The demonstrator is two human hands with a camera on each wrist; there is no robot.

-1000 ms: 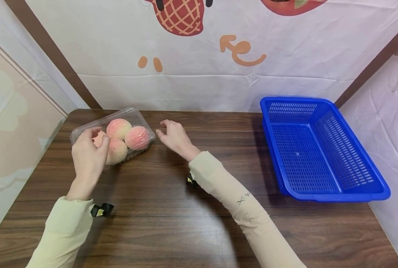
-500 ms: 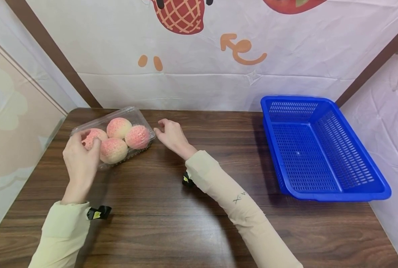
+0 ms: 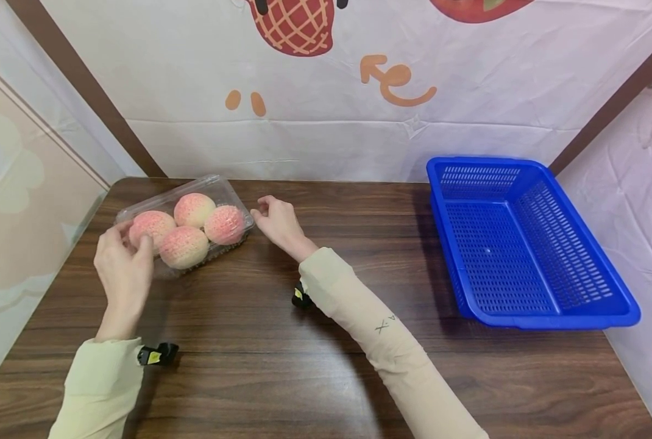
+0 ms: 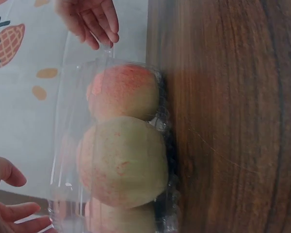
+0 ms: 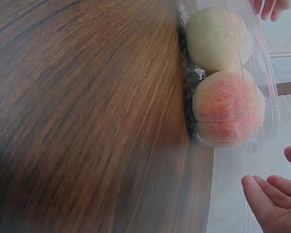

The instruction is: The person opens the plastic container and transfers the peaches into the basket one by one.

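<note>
Several pink-and-cream peaches (image 3: 183,247) sit in a clear plastic clamshell box (image 3: 224,188) at the back left of the table. My left hand (image 3: 122,262) is at the box's left end, fingers lightly bent and thumb apart from them, with no peach in its grasp. In the left wrist view, this hand (image 4: 12,208) shows spread fingers beside the box's wall. Off the box's right corner hovers my right hand (image 3: 279,225), fingers loosely bent around nothing. The right wrist view shows that hand (image 5: 276,201) a little apart from the box (image 5: 274,116), fingers extended.
A blue perforated plastic basket (image 3: 545,320) stands on the right side of the wooden table (image 3: 260,366). A printed cloth backdrop (image 3: 331,146) rises behind the table's far edge. Both wrists carry small black camera mounts (image 3: 158,355).
My left hand has moved left and toward me, from over the peaches to the box's left end, uncovering the left peach. My right hand has shifted slightly left. The box has stayed put.
</note>
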